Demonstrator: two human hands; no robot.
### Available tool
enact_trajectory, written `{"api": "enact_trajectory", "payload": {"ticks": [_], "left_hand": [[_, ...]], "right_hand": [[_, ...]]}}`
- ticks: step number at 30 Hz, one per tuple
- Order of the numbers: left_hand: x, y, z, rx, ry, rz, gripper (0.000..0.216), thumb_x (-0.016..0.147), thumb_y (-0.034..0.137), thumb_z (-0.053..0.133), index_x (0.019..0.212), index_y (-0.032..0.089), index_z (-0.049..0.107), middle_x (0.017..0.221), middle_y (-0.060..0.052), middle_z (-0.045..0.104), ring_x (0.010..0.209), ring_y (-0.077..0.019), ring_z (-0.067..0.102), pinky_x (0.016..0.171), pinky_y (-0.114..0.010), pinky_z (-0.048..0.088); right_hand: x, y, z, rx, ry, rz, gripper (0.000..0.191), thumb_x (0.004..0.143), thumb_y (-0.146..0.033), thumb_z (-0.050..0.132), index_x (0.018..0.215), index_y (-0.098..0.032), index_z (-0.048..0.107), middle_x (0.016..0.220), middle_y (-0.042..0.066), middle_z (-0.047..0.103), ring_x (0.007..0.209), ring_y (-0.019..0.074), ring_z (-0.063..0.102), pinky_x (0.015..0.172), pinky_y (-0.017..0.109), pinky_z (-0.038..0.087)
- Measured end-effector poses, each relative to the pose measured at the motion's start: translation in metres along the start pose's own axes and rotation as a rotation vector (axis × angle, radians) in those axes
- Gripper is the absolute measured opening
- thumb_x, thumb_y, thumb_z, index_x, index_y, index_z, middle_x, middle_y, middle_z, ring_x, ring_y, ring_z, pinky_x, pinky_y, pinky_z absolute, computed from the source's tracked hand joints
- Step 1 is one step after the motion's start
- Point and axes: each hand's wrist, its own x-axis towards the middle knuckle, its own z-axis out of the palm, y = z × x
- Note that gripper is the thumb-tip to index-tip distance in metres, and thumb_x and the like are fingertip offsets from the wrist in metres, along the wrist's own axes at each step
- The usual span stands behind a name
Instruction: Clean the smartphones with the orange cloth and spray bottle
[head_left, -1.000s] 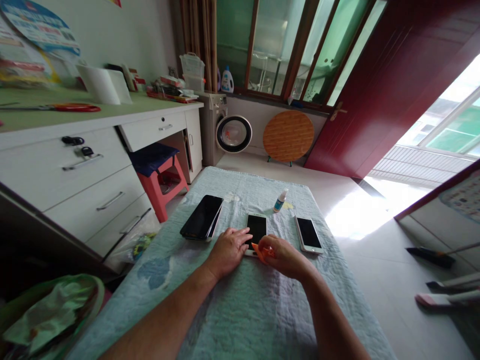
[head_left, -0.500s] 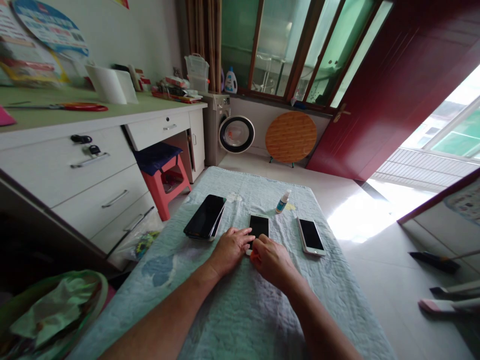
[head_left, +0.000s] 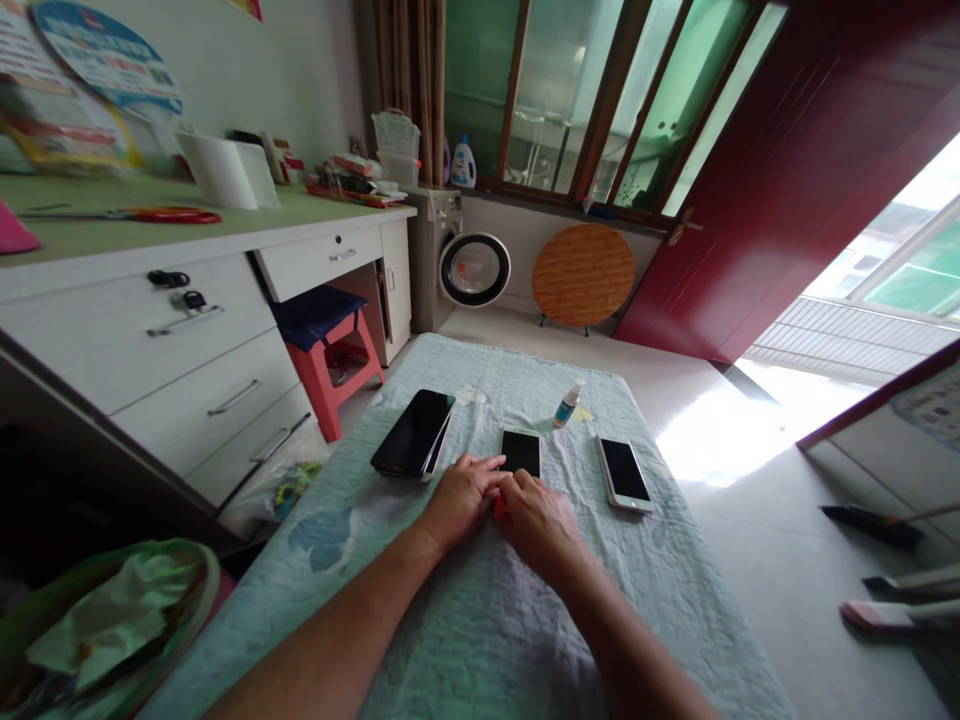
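A white phone with a dark screen (head_left: pixel 521 452) lies face up on the cloth-covered table, its lower part hidden by my hands. My left hand (head_left: pixel 461 500) rests at the phone's left edge, with fingers stretched out over the screen. My right hand (head_left: pixel 541 522) is closed over the phone's lower end, its fingertips touching those of the left. A small red-orange thing (head_left: pixel 501 510) shows under the right fingers; its kind is hidden. To the left lie stacked black phones (head_left: pixel 414 432). Another white phone (head_left: pixel 624 472) lies to the right, and a small spray bottle (head_left: pixel 568 405) stands behind.
A pale blue quilted cloth (head_left: pixel 480 640) covers the table. White drawers (head_left: pixel 187 360) and a pink stool (head_left: pixel 341 375) flank it on the left, with a lined bin (head_left: pixel 202 590) low at the near left. A washing machine (head_left: pixel 435 250) stands beyond with its door open.
My right hand has slid slightly left across the phone's lower end, taking the red-orange thing with it. My left hand stays at the phone's edge.
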Motion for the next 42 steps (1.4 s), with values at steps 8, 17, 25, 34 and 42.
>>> {"api": "enact_trajectory", "payload": {"ticks": [8, 17, 25, 34, 42], "left_hand": [[0.003, -0.004, 0.005, 0.01, -0.003, -0.055, 0.034, 0.087, 0.018, 0.059, 0.118, 0.029, 0.067, 0.136, 0.003, 0.058, 0.111, -0.021, 0.054, 0.101, -0.035, 0.043], [0.003, -0.004, 0.007, 0.025, 0.006, -0.044, 0.033, 0.087, 0.019, 0.059, 0.118, 0.028, 0.068, 0.136, 0.001, 0.058, 0.11, -0.0212, 0.054, 0.1, -0.035, 0.043], [0.002, -0.001, 0.002, 0.032, -0.017, -0.013, 0.033, 0.089, 0.024, 0.058, 0.12, 0.033, 0.066, 0.135, 0.001, 0.058, 0.109, -0.0227, 0.055, 0.098, -0.036, 0.044], [0.001, 0.0, 0.0, 0.036, -0.017, -0.016, 0.032, 0.09, 0.024, 0.058, 0.12, 0.033, 0.066, 0.136, 0.001, 0.058, 0.11, -0.0225, 0.054, 0.099, -0.036, 0.043], [0.002, -0.004, 0.005, 0.025, 0.004, -0.036, 0.032, 0.088, 0.021, 0.059, 0.118, 0.028, 0.068, 0.136, 0.002, 0.058, 0.111, -0.0215, 0.054, 0.101, -0.036, 0.043]], "right_hand": [[-0.009, 0.017, -0.011, -0.058, -0.078, 0.07, 0.013, 0.095, -0.027, 0.047, 0.095, -0.02, 0.058, 0.089, 0.003, 0.063, 0.076, 0.0152, 0.062, 0.054, 0.027, 0.023], [-0.01, 0.023, -0.013, -0.081, -0.105, 0.058, 0.01, 0.094, -0.027, 0.049, 0.093, -0.02, 0.057, 0.09, 0.004, 0.063, 0.078, 0.016, 0.062, 0.056, 0.027, 0.025], [-0.001, 0.001, -0.007, -0.008, -0.042, -0.003, 0.018, 0.097, -0.028, 0.043, 0.097, -0.02, 0.06, 0.093, 0.004, 0.062, 0.078, 0.0151, 0.061, 0.058, 0.026, 0.03], [-0.002, 0.003, -0.008, -0.011, -0.046, 0.045, 0.018, 0.097, -0.032, 0.044, 0.097, -0.021, 0.058, 0.092, 0.003, 0.062, 0.076, 0.0155, 0.062, 0.055, 0.026, 0.028], [-0.009, 0.018, -0.015, -0.035, -0.087, 0.104, 0.008, 0.093, -0.026, 0.051, 0.094, -0.019, 0.053, 0.09, 0.003, 0.065, 0.074, 0.0167, 0.064, 0.054, 0.027, 0.023]]}}
